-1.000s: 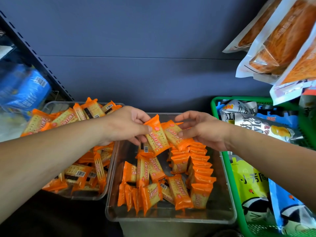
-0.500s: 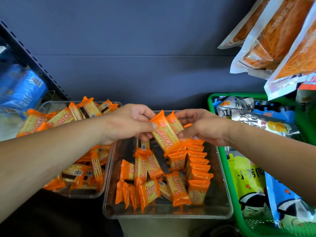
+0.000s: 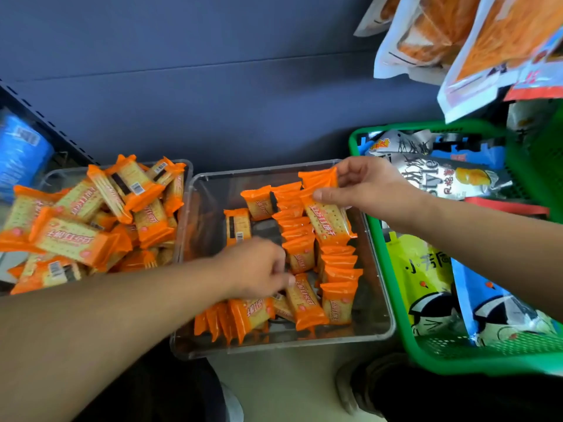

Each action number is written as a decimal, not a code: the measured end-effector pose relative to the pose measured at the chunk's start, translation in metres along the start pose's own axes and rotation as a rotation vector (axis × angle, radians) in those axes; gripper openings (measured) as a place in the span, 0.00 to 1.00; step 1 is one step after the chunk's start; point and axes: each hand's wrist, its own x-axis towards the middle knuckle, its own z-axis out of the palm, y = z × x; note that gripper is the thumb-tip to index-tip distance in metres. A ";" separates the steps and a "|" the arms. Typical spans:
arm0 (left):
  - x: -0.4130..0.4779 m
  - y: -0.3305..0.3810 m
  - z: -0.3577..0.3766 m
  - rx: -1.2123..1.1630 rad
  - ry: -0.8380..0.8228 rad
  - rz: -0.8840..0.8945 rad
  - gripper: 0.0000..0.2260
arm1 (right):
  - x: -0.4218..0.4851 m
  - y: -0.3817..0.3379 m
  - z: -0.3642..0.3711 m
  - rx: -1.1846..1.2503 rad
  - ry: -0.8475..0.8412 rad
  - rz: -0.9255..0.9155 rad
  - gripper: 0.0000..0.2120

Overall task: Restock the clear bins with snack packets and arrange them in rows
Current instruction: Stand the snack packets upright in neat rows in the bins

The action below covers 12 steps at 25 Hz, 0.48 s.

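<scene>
Partly done: right grip (image 3: pixel 365 190) pinches a packet (image 3: pixel 327 220) over the bin's (image 3: pixel 210 208) right-hand rows (image 3: pixel 338 263); left grip (image 3: pixel 259 269) among loose packets (image 3: pixel 304 303), hold unclear, near heap unsorted.

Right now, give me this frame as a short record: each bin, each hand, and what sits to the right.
middle bin: partly filled; upright rows at right, loose packets at left
left bin: holds a heap of orange packets
left hand: low in the middle bin, fingers curled among packets; grip unclear
right hand: pinches an orange packet over the back of the right-hand row
green basket: right of the middle bin, holds larger snack bags
</scene>
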 end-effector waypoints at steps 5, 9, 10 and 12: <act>0.018 0.012 0.041 0.047 -0.172 0.048 0.33 | -0.013 0.012 -0.009 -0.029 -0.022 -0.003 0.26; 0.014 0.005 0.028 0.125 -0.248 -0.006 0.47 | -0.015 0.011 -0.010 -0.059 -0.139 0.016 0.21; 0.009 0.003 0.023 0.195 -0.267 -0.016 0.47 | -0.015 0.010 -0.007 -0.074 -0.161 0.013 0.20; 0.000 -0.001 0.012 0.224 -0.263 -0.046 0.40 | -0.016 0.008 0.000 -0.132 -0.187 -0.026 0.16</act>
